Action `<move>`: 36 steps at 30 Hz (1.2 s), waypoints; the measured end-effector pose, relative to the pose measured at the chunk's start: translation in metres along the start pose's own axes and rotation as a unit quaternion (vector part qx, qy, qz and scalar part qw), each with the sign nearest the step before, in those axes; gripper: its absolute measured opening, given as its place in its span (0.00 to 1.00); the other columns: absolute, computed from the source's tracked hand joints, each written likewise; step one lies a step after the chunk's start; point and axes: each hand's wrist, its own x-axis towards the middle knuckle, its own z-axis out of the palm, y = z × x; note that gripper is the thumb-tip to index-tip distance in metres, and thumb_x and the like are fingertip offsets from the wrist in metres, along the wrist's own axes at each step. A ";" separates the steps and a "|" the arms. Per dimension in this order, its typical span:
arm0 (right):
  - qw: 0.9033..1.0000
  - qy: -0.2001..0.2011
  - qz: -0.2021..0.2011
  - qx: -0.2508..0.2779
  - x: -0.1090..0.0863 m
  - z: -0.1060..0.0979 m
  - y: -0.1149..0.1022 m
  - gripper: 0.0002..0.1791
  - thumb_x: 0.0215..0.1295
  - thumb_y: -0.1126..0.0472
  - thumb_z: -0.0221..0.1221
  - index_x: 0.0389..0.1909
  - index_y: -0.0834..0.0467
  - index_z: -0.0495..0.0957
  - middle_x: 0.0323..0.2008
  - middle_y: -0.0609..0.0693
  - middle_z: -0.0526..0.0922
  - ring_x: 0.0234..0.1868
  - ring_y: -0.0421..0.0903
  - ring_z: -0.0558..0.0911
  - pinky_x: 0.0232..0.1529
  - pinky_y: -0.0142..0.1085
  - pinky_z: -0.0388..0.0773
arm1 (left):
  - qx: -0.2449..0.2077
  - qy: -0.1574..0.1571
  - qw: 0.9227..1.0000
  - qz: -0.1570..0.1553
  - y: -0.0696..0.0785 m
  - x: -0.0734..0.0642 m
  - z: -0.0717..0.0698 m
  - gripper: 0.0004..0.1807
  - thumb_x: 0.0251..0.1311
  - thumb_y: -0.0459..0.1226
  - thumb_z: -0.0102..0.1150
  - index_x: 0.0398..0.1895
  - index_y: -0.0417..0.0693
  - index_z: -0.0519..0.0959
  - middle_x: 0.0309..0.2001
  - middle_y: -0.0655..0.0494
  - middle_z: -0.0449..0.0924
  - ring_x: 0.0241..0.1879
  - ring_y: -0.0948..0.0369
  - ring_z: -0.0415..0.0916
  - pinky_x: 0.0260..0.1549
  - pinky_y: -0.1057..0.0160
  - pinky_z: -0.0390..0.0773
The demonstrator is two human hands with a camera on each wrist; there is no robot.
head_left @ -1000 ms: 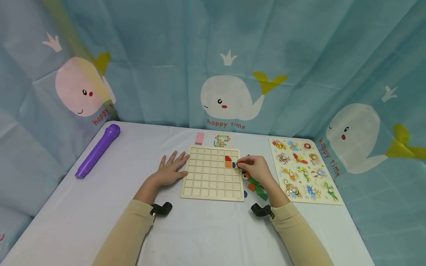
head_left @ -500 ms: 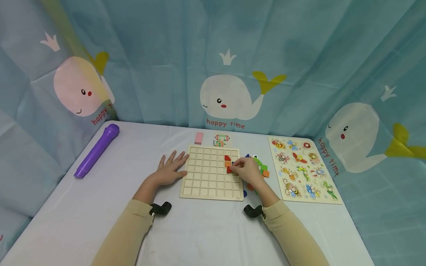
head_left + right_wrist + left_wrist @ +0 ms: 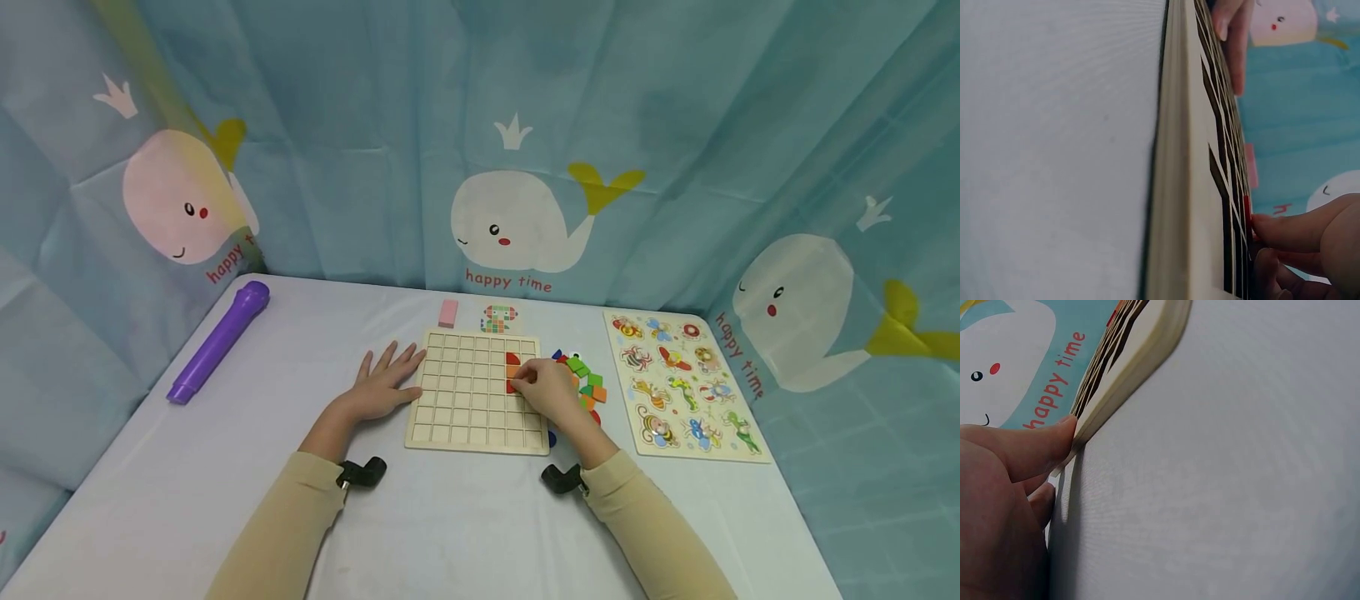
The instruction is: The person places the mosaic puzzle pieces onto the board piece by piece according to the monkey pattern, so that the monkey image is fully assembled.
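Observation:
A square wooden grid board (image 3: 459, 408) lies flat in the middle of the table. My left hand (image 3: 380, 389) rests with spread fingers at its left edge; in the left wrist view the thumb (image 3: 1054, 440) touches the board's side. My right hand (image 3: 553, 392) reaches over the board's right part, thumb and fingertips at a small red piece (image 3: 510, 387), which it pinches low at a cell. The right wrist view shows this red piece (image 3: 1247, 212) edge-on by the thumb. Above it in the same column sit an orange square (image 3: 512, 372) and a red rounded piece (image 3: 512, 358).
Loose coloured pieces (image 3: 595, 381) lie right of the board, partly behind the right hand. Farther right is an insect picture board (image 3: 686, 392). Behind the grid stand a pink block (image 3: 447, 313) and a pattern card (image 3: 499, 317). A purple microphone (image 3: 219, 342) lies far left.
My right hand has moved left and slightly toward me, bringing the red piece from the board's right edge to below the orange square. The left hand stays in place.

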 end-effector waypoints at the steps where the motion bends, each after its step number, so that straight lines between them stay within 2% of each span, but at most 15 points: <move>1: 1.000 0.000 -0.001 0.000 0.000 0.001 0.000 0.05 0.65 0.56 0.68 0.31 0.51 0.85 0.24 0.43 0.82 0.28 0.41 0.78 0.31 0.35 0.75 | 0.000 0.000 1.000 0.000 0.000 0.000 0.000 0.40 0.72 0.51 0.53 0.82 0.54 0.50 0.83 0.49 0.42 0.81 0.43 0.26 0.73 0.36 0.19; 10: 1.000 0.004 0.005 0.024 -0.006 -0.005 0.001 0.04 0.65 0.57 0.69 0.34 0.53 0.85 0.26 0.45 0.82 0.29 0.42 0.77 0.32 0.35 0.75 | -0.002 -0.001 1.000 -0.004 0.002 -0.001 -0.001 0.40 0.72 0.51 0.53 0.82 0.55 0.50 0.83 0.50 0.42 0.81 0.44 0.26 0.73 0.37 0.18; 19: 0.999 0.007 0.003 0.037 -0.009 -0.018 0.013 0.08 0.65 0.57 0.68 0.41 0.56 0.85 0.34 0.47 0.85 0.36 0.44 0.83 0.32 0.35 0.80 | -0.006 0.002 1.000 0.001 0.000 0.000 0.000 0.40 0.71 0.51 0.54 0.82 0.55 0.51 0.83 0.50 0.42 0.81 0.44 0.26 0.73 0.36 0.18; 29: 0.999 0.029 0.000 0.046 -0.014 -0.030 0.025 0.09 0.65 0.59 0.68 0.44 0.56 0.85 0.35 0.49 0.86 0.32 0.43 0.83 0.27 0.34 0.80 | -0.008 0.000 1.000 0.008 0.001 0.000 -0.002 0.40 0.72 0.51 0.53 0.82 0.53 0.51 0.82 0.48 0.42 0.81 0.43 0.26 0.73 0.36 0.19; 36: 0.998 0.042 0.002 0.041 -0.017 -0.038 0.036 0.10 0.66 0.60 0.67 0.45 0.57 0.85 0.35 0.49 0.86 0.36 0.45 0.83 0.35 0.36 0.81 | -0.004 -0.001 1.000 0.007 -0.001 0.001 -0.001 0.40 0.72 0.51 0.52 0.82 0.53 0.51 0.82 0.49 0.42 0.81 0.44 0.26 0.73 0.36 0.19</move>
